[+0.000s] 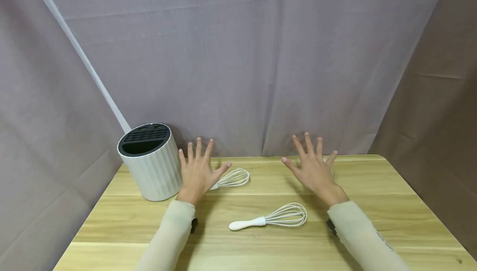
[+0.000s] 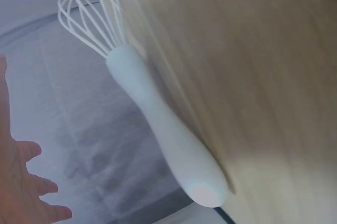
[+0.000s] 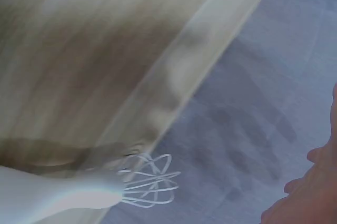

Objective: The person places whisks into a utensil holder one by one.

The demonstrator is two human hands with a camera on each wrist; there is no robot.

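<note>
Fingers of the left hand [image 1: 197, 171] are spread wide and straight above the light wooden table [image 1: 372, 204], holding nothing, just right of the white ribbed cylindrical holder with a black slotted top [image 1: 150, 163] and over the handle of a white wire whisk [image 1: 232, 178]. A second white whisk with a rounded handle [image 1: 270, 218] lies nearer, between the two sleeves. The right hand [image 1: 314, 169] hovers likewise splayed and empty, well apart from both whisks.

Both arms in pale sleeves reach forward, left hand [image 1: 198, 172] and right hand [image 1: 314, 167] raised palms-down with fingers [image 1: 198, 147] spread wide.
</note>
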